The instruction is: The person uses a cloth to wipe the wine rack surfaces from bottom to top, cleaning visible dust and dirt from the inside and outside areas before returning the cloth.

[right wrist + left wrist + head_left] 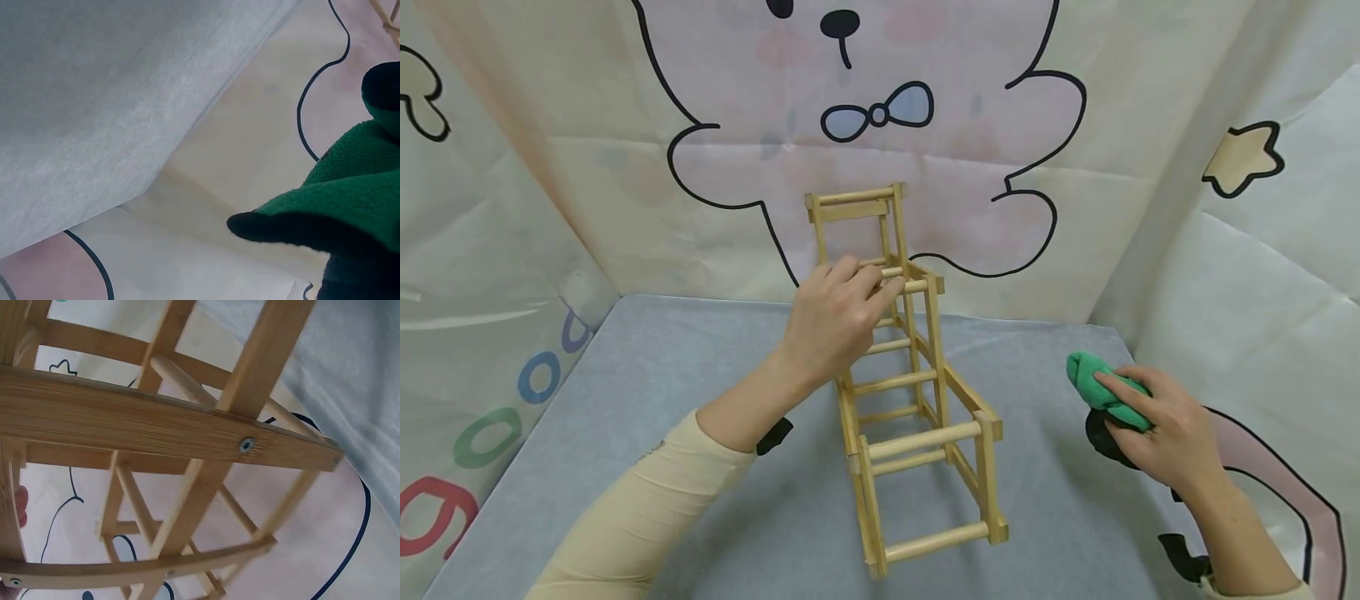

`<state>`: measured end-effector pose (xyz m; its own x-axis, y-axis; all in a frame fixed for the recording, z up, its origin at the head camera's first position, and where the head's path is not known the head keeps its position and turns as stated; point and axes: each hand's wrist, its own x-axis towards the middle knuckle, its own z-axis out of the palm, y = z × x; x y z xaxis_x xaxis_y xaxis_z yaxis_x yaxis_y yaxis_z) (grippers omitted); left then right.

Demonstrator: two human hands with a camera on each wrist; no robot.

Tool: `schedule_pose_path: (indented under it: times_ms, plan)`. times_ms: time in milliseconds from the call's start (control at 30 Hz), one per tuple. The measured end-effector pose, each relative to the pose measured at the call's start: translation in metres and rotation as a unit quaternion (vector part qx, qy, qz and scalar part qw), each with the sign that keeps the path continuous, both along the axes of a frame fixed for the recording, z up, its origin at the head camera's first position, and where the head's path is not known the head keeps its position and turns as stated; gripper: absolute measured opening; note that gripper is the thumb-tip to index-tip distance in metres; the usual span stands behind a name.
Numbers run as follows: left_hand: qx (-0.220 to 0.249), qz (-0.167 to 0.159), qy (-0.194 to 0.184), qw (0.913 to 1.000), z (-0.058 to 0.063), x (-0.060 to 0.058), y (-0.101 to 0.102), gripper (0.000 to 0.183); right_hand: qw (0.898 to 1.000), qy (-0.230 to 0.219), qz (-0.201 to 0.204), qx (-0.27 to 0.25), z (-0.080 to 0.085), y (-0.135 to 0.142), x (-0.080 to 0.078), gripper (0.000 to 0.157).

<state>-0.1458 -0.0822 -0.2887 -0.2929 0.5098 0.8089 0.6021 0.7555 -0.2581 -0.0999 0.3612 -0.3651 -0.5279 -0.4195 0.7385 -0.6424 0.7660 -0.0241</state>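
A small wooden chair-shaped rack with round rungs stands in the middle of the grey table cover. My left hand reaches over it from the left, fingers curled round an upper rung. In the left wrist view the rack's bars fill the frame, with a fingertip at the left edge. To the right of the rack my right hand grips a bunched green cloth down on the table. The green cloth looms close in the right wrist view.
A dark object lies under the cloth and my right hand. Pale cartoon-printed backdrop sheets close in the table at the back and on both sides. Bare grey cover stretches to the left of the rack.
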Motion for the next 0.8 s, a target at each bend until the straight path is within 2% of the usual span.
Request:
schedule_pose_path:
  times_ms: [267, 467, 800]
  plan:
    - [0.018, -0.072, 0.004, 0.9973, 0.001, -0.007, 0.002, 0.033, 1.000, 0.007, -0.004, -0.002, -0.001, 0.001, 0.001, 0.051]
    - [0.018, -0.126, 0.017, 0.9918, -0.003, -0.016, 0.005, 0.032, 1.000, 0.007, -0.003, -0.004, 0.000, 0.004, 0.002, 0.051]
    - [-0.009, -0.165, 0.060, 0.9845, -0.011, -0.028, 0.007, 0.034, 1.000, -0.003, 0.007, -0.013, -0.001, 0.006, 0.003, 0.051]
